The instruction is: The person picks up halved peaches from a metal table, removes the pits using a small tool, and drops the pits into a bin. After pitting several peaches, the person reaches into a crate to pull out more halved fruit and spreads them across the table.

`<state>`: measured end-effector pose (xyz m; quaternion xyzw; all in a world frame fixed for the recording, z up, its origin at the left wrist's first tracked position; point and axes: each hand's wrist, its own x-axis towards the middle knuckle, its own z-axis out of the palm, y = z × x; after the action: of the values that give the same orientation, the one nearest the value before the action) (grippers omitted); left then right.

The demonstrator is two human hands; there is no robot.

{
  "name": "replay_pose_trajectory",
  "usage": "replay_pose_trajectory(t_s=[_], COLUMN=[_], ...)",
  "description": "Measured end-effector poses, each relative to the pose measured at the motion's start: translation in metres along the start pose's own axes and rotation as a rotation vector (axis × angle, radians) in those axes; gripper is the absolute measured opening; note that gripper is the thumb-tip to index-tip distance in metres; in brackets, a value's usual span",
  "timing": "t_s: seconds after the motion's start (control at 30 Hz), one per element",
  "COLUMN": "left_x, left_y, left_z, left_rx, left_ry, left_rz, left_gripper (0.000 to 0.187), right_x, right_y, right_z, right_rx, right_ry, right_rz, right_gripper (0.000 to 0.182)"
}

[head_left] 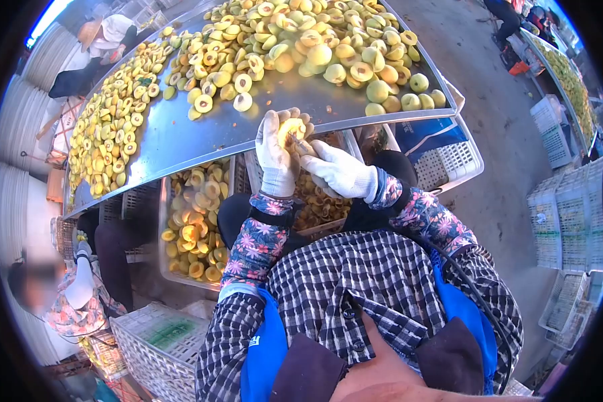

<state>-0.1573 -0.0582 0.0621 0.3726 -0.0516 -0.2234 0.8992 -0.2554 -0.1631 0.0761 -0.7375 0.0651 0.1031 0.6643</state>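
My left hand, in a white work glove, is closed around a yellow stone fruit half that looks like apricot, its cut face turned toward me. My right hand, gloved too, grips a small hand tool whose tip meets the fruit's centre; the exact kind of tool is hard to make out. Both hands are held just in front of the near edge of a metal table. Heaped on that table are halved fruits, many with brown centres, and several whole yellow-green fruits at its right corner.
Under the table edge, a crate of fruit halves stands left of my knees, and a crate of cut pieces sits below my hands. A white basket is at the right. Co-workers sit at the left and far left. Stacked crates stand rightward.
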Motion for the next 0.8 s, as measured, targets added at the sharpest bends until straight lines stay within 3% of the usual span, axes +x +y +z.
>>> replay_pose_trajectory(t_s=[0.03, 0.1, 0.17, 0.23, 0.3, 0.37, 0.43, 0.5, 0.6, 0.8], left_x=[0.0, 0.013, 0.013, 0.011, 0.009, 0.004, 0.002, 0.0, -0.01, -0.01], left_y=[-0.001, -0.004, 0.0, 0.005, -0.005, -0.014, -0.014, -0.013, -0.003, -0.012], left_z=[0.0, -0.015, -0.019, -0.018, -0.02, -0.017, -0.019, -0.025, -0.01, -0.015], left_rx=[-0.005, 0.001, 0.012, 0.065, -0.008, 0.034, 0.144, 0.139, 0.053, -0.021], left_ry=[0.006, -0.061, -0.13, -0.11, -0.082, -0.027, -0.048, -0.051, -0.031, 0.09], left_rz=[0.035, -0.06, -0.158, -0.328, -0.305, -0.069, 0.009, -0.136, -0.18, -0.145], left_gripper=[0.033, 0.034, 0.036, 0.042, 0.044, 0.041, 0.037, 0.032, 0.034, 0.033], right_x=[0.001, 0.004, 0.003, 0.003, 0.004, 0.005, 0.006, 0.003, -0.007, -0.001], right_y=[0.004, 0.019, 0.021, 0.02, 0.019, 0.02, 0.024, 0.027, 0.014, 0.04], right_z=[-0.002, -0.005, -0.01, -0.016, -0.018, -0.018, -0.012, -0.005, -0.006, 0.006], right_rx=[-0.005, -0.577, -0.633, -0.496, -0.422, -0.275, -0.175, -0.075, 0.727, 1.063], right_ry=[-0.003, 0.188, 0.164, 0.031, -0.023, -0.028, -0.029, -0.037, -0.237, -0.397], right_rz=[0.003, -0.379, -0.328, -0.16, -0.095, -0.019, -0.097, -0.171, 0.279, 0.227], right_gripper=[0.041, 0.04, 0.036, 0.038, 0.038, 0.038, 0.038, 0.037, 0.036, 0.036])
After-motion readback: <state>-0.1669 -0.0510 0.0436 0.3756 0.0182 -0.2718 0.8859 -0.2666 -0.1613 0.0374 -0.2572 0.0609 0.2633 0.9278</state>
